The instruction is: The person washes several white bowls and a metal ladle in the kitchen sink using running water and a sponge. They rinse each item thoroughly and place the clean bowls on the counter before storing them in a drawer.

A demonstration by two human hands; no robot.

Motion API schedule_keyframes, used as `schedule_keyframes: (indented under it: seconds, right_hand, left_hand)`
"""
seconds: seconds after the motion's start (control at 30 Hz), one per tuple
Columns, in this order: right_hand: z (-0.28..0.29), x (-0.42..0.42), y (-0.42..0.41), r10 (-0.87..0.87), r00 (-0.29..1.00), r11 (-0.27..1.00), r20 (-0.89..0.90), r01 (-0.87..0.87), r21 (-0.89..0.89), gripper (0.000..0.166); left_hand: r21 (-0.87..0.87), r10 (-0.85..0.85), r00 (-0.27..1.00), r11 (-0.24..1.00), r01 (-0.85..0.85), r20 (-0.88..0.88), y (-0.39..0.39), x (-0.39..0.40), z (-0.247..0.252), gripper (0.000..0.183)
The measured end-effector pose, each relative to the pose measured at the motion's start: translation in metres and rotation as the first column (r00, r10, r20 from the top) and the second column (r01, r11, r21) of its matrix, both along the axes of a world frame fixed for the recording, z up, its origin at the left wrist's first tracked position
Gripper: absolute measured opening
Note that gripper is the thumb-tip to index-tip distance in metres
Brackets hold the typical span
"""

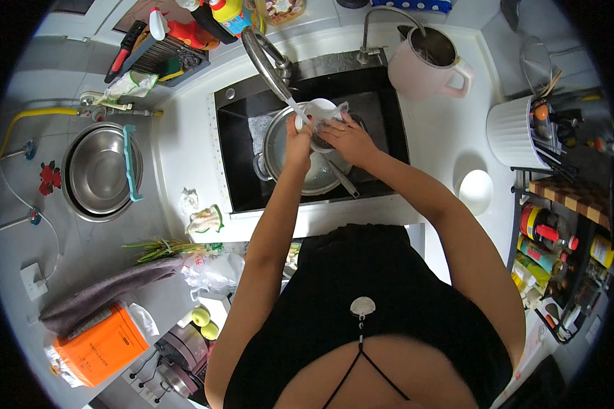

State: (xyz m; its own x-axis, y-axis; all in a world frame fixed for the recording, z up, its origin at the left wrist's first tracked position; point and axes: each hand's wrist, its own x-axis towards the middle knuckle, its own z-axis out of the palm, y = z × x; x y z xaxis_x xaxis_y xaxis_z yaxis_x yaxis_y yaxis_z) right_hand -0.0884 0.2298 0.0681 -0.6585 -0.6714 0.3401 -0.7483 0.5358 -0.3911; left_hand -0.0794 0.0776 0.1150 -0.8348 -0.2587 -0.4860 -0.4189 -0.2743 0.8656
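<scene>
Water runs from the curved metal faucet point(266, 66) over a black sink point(243, 189). Beneath the stream my left hand point(299, 137) grips the rim of a small white bowl point(320, 107). My right hand point(349, 138) presses a crumpled, whitish mesh or plastic piece point(342, 108) against a white vessel under it; my fingers partly hide both. Below my hands a metal pot point(281, 179) with side handles stands in the sink, and a metal utensil's handle point(344, 179) leans over its rim. A patterned cloth point(258, 130) lies left of the pot.
A pink kettle point(419, 71) stands right of the sink beneath a thin second faucet point(391, 10). Farther right are a white cup point(475, 191) and a ribbed utensil holder point(511, 130). Crumpled cloths point(204, 220) lie on the left counter, near nested steel basins point(100, 174).
</scene>
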Motion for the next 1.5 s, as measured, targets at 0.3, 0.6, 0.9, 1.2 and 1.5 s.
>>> schedule_keyframes:
  seconds: [0.3, 0.6, 0.9, 1.2, 1.5]
  right_hand:
    - [0.041, 0.016, 0.007, 0.675, -0.071, 0.511, 0.735, 0.763, -0.396, 0.035]
    - [0.047, 0.016, -0.028, -0.215, 0.757, 0.926, 0.617, 0.359, -0.118, 0.036]
    - [0.054, 0.001, -0.018, -0.009, 0.972, 0.974, 0.234, -0.045, 0.223, 0.034]
    - [0.011, -0.006, -0.001, 0.064, 0.959, 0.996, -0.278, -0.044, 0.075, 0.028]
    - [-0.005, 0.01, 0.004, -0.036, 0.977, 0.999, 0.209, 0.044, -0.032, 0.034]
  left_hand:
    - [0.125, -0.346, 0.932, 0.925, 0.358, -0.108, -0.022, -0.033, 0.01, 0.05]
    - [0.163, 0.086, 0.96, 0.986, -0.043, -0.266, 0.029, 0.006, 0.01, 0.05]
    - [0.2, -0.052, 0.995, 0.977, 0.069, -0.091, -0.027, 0.011, -0.001, 0.047]
    - [0.14, -0.068, 0.998, 0.988, 0.066, 0.004, -0.014, 0.011, 0.014, 0.04]
    - [-0.907, -0.21, 0.959, 0.412, -0.092, -0.193, 0.005, 0.013, 0.018, 0.058]
